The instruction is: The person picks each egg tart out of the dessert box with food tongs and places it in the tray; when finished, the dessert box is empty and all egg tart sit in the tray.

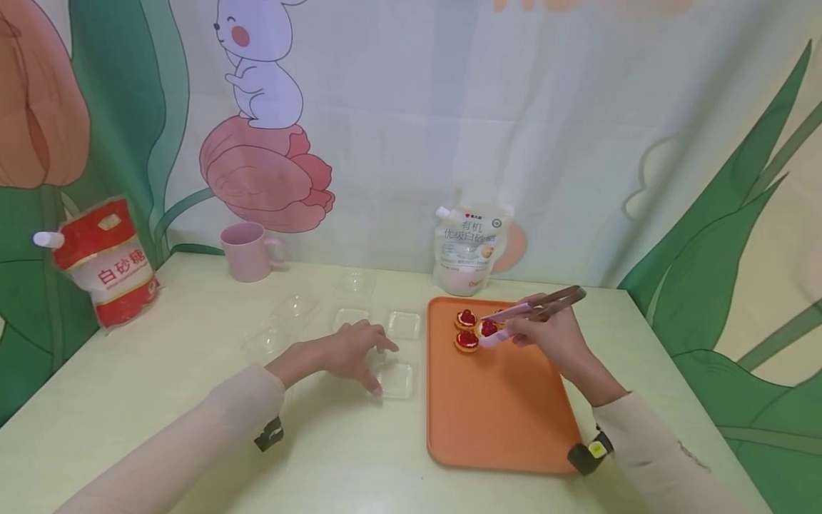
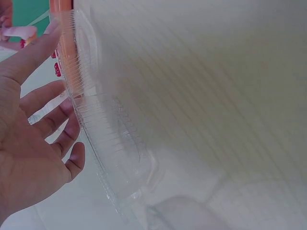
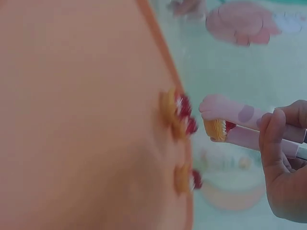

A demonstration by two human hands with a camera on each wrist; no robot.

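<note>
My right hand (image 1: 546,332) holds a pair of tongs (image 1: 559,303) with pink paw-shaped tips. Between the tips is a small tart (image 3: 216,130) with red berries and white cream, lifted off the tray in the right wrist view. More berry tarts (image 1: 467,341) sit on the orange tray (image 1: 494,421) near its far end. My left hand (image 1: 349,351) is over the clear plastic boxes (image 1: 398,382), thumb and fingers spread. In the left wrist view its thumb and fingertips lie along the edge of a clear box (image 2: 112,139); firm contact is unclear.
Other clear plastic pieces (image 1: 297,305) lie left of the tray. A pink mug (image 1: 246,253) and a white pouch (image 1: 469,250) stand by the back curtain. A red and white sugar bag (image 1: 115,268) stands at the far left.
</note>
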